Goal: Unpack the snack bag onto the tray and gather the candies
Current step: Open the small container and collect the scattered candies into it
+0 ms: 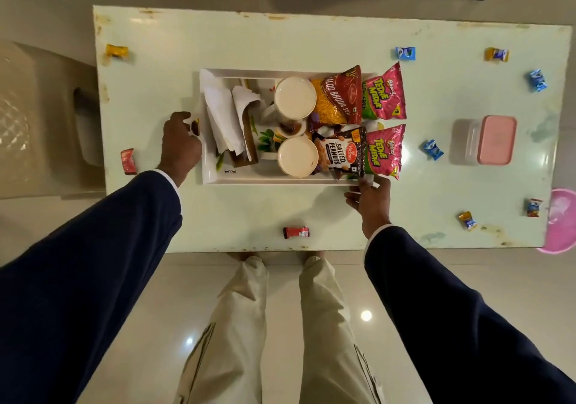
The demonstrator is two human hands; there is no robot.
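White tray (215, 176) packed with snack packets (338, 98), wrapped candies (432, 149) scattered around on table

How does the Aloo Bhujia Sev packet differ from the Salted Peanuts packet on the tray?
The Aloo Bhujia Sev packet is red with a yellow window of sev; the Salted Peanuts packet is dark with a pale label. The sev packet lies at the far side of the tray and looks larger; the peanuts packet lies at the near side, close to the right hand. Both lie flat beside a pale cup and a pink Tedhe Medhe packet.
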